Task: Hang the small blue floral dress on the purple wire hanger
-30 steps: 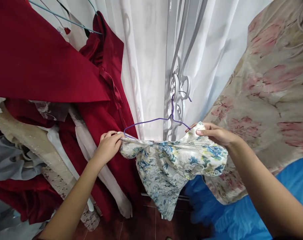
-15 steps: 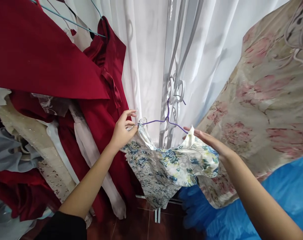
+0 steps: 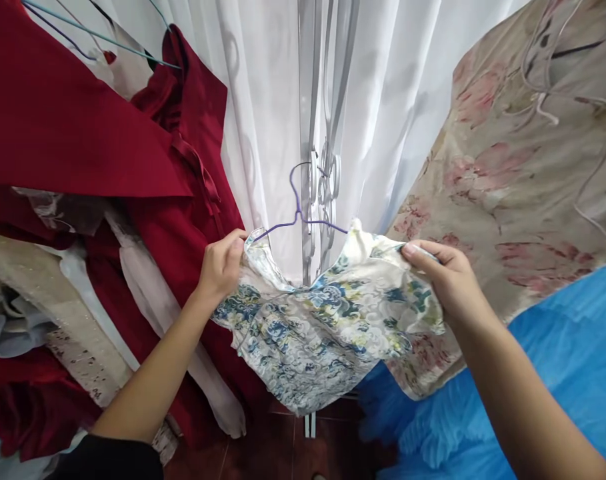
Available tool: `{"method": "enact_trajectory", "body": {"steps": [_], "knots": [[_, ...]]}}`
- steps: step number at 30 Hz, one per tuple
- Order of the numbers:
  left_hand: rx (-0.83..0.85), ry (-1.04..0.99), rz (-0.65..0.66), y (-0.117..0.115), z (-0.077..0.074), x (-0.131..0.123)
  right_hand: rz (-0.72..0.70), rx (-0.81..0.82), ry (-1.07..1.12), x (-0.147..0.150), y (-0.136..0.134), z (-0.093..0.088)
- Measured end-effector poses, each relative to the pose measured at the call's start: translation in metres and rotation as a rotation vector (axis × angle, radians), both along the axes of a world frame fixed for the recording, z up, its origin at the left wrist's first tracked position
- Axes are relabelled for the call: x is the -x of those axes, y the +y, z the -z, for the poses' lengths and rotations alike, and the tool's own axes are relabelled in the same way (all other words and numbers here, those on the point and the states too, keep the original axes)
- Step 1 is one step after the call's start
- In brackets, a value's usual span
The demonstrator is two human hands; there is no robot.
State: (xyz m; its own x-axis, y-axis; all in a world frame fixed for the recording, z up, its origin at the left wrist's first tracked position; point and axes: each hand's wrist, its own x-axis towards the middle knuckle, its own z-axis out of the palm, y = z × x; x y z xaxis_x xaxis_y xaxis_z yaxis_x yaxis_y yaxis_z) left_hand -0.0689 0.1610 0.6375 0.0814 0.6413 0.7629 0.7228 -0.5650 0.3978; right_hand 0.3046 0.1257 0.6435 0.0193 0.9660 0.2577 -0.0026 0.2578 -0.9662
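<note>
A small cream garment with a blue and green floral print (image 3: 323,320) hangs on a thin purple wire hanger (image 3: 297,212) in the middle of the view. My left hand (image 3: 221,265) is closed on the garment's left shoulder where the hanger's arm runs into it. My right hand (image 3: 445,277) is closed on the right shoulder, fingers pinching the cloth. The hanger's hook (image 3: 295,175) stands free in front of a white ornate metal grille (image 3: 323,133). The garment's hem hangs loose below both hands.
Dark red garments (image 3: 83,133) and pale lace pieces (image 3: 73,313) hang on wire hangers at the left. A white sheer curtain (image 3: 263,100) fills the back. A beige fabric with pink flowers (image 3: 523,187) hangs at the right above bright blue tulle (image 3: 557,373). Dark red floor (image 3: 283,447) shows below.
The hanger's hook has come off the grille and sits higher and further left. Both hands have closed on the garment's shoulders, which now cover more of the hanger's arms.
</note>
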Motion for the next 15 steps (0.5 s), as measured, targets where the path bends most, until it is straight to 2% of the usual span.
{"method": "enact_trajectory", "body": {"steps": [3,5,6,9,10,11,12,15], "knots": [[0.032,0.092,-0.079,0.007,0.014,0.011,-0.027,-0.058,-0.097,0.026,-0.006,0.000],[0.045,0.041,-0.115,0.014,0.028,0.018,-0.133,-0.103,-0.176,0.041,-0.012,0.002],[0.062,-0.036,-0.112,0.018,0.037,0.020,-0.235,-0.131,-0.227,0.046,-0.016,0.003],[0.153,-0.413,-0.037,0.026,0.059,0.017,-0.686,-0.197,-0.380,0.058,-0.030,0.009],[0.171,-0.539,0.009,0.027,0.065,0.012,-0.789,-0.206,-0.409,0.060,-0.034,0.013],[0.191,-0.653,0.100,0.026,0.068,0.005,-0.820,-0.212,-0.430,0.063,-0.037,0.019],[0.219,-0.743,0.232,0.025,0.068,-0.004,-0.771,-0.219,-0.451,0.064,-0.038,0.026],[0.382,-0.884,0.684,0.016,0.058,-0.040,-0.380,-0.273,-0.529,0.069,-0.029,0.050]]}}
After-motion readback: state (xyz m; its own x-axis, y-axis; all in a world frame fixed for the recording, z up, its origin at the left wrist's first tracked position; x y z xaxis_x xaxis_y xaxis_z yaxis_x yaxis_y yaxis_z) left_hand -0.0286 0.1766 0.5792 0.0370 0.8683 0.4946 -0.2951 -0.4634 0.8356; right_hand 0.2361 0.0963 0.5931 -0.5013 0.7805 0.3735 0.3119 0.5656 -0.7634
